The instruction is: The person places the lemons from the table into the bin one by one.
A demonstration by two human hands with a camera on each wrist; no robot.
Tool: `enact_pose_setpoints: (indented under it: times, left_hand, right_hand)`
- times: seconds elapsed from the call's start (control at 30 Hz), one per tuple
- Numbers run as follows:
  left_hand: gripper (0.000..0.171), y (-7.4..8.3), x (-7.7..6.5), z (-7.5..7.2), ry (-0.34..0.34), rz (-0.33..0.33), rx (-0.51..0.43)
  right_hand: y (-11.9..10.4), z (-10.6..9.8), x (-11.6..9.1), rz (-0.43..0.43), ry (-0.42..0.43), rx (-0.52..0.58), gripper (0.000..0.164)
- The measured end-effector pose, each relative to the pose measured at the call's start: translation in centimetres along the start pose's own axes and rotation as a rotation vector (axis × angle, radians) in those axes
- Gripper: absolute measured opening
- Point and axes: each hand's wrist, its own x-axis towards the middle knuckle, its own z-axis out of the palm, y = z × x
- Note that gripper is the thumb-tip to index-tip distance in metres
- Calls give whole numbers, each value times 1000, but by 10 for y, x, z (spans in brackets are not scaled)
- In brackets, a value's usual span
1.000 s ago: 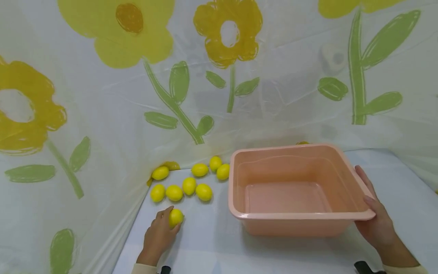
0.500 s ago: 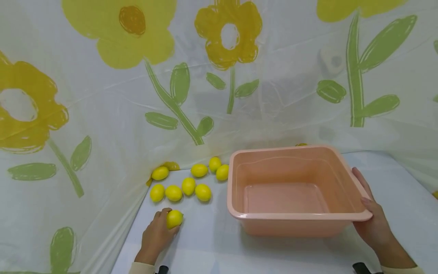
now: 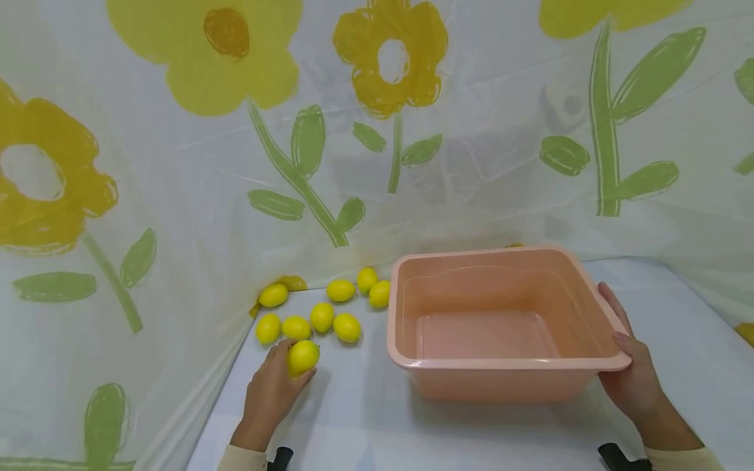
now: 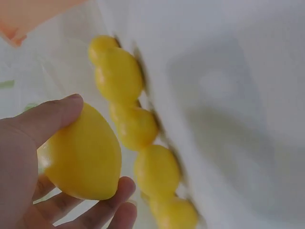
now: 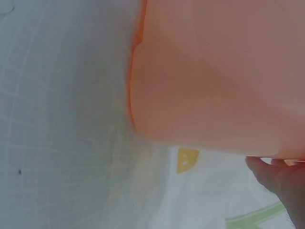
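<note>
The left hand (image 3: 271,396) holds one lemon (image 3: 303,358) between the thumb and the fingers, to the left of the basin (image 3: 501,387) and about level with its front edge. The right hand (image 3: 636,379) grips the basin at its right side, with the thumb laid over the edge. Eight other lemons (image 3: 322,317) lie on the white table (image 3: 341,418), also to the left of the basin; whether the nearest touches it, I cannot tell. Behind the basin hangs a flowered curtain (image 3: 471,196)

held lemon (image 3: 304,358): yellow | pink basin (image 3: 489,384): open side up | eight lemons (image 3: 322,317): grouped left of basin
</note>
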Motion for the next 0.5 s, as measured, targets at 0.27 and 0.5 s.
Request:
enact_pose_setpoints:
  times: [0.27,0.5]
  left_hand:
    - [70,34,5,-18,70,49,-119]
    - [68,73,13,-45,199,162,-238]
  right_hand:
    - [2,1,-1,-7,-15,4,57]
    - [3,3,-3,24,9,-30,57]
